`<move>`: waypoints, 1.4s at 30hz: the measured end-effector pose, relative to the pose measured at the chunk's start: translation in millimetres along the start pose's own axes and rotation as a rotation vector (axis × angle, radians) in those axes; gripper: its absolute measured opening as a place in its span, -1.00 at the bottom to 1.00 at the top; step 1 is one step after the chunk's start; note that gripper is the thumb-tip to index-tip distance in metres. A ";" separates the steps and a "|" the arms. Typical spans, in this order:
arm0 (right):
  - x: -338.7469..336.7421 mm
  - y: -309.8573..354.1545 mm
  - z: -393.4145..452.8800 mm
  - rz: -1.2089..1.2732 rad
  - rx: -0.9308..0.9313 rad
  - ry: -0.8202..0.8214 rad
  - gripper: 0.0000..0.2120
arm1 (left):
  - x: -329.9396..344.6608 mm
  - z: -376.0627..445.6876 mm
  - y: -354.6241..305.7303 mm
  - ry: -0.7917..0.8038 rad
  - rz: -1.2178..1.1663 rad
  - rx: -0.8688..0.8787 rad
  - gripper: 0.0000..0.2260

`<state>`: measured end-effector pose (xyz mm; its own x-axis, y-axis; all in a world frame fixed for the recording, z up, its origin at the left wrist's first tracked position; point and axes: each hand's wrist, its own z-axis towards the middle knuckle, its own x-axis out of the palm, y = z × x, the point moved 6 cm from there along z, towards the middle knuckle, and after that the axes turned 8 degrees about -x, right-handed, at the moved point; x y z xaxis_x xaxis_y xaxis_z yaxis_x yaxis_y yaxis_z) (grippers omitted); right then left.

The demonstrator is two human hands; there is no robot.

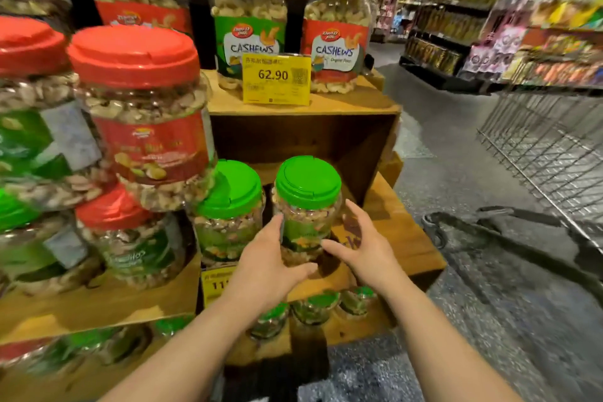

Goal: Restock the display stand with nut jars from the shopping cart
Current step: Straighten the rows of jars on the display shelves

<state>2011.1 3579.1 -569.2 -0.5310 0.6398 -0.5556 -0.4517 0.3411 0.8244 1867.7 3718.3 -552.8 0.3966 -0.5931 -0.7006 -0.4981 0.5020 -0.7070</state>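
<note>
My left hand is on the green-lidded jar, fingers up its left side and thumb curled under its front near the base, so I am gripping it. My right hand is spread, fingers straight, the thumb touching the jar's lower right side and the fingertips reaching past it over the bare wood. The jar stands upright on the middle shelf of the wooden stand, toward the shelf's front and left of its right edge. Just beside it on the left stands a second green-lidded jar, the two nearly touching. Behind them is an open wooden crate, and on its top sit two cashew jars with a yellow price tag reading 62.90 in front. To my left are stacked bigger jars with red lids. Below the shelf's front edge smaller green-lidded jars line a lower shelf. The wire cart is off to my right, well apart from the stand, on the grey floor.
</note>
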 end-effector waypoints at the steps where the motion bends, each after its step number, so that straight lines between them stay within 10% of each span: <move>1: 5.7 -6.5 2.3 0.036 -0.020 0.001 -0.04 | 4.4 1.0 1.2 -0.012 -0.007 0.003 -0.03; 17: 32.2 -12.1 33.8 0.237 -0.136 -0.138 -0.38 | 5.0 27.8 16.2 -0.096 0.022 0.057 0.05; 22: 37.9 -20.8 35.5 0.296 -0.076 -0.101 -0.31 | 1.0 24.0 7.2 -0.121 0.062 0.097 -0.17; 32: 26.1 -16.8 17.3 0.253 -0.114 -0.091 -0.05 | -2.1 26.0 2.7 -0.051 0.082 0.093 0.08; 36: 19.3 -11.9 13.9 0.264 -0.067 -0.099 -0.58 | -9.0 27.9 2.7 -0.024 -0.012 0.108 -0.08; 42: 23.8 -14.7 14.2 0.273 -0.032 -0.104 -0.76 | -9.5 24.7 1.5 -0.016 -0.052 0.131 -0.13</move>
<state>2015.3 3599.2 -593.0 -0.5606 0.7726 -0.2979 -0.3250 0.1256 0.9373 1882.2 3740.3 -549.6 0.4322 -0.6107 -0.6635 -0.3721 0.5494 -0.7481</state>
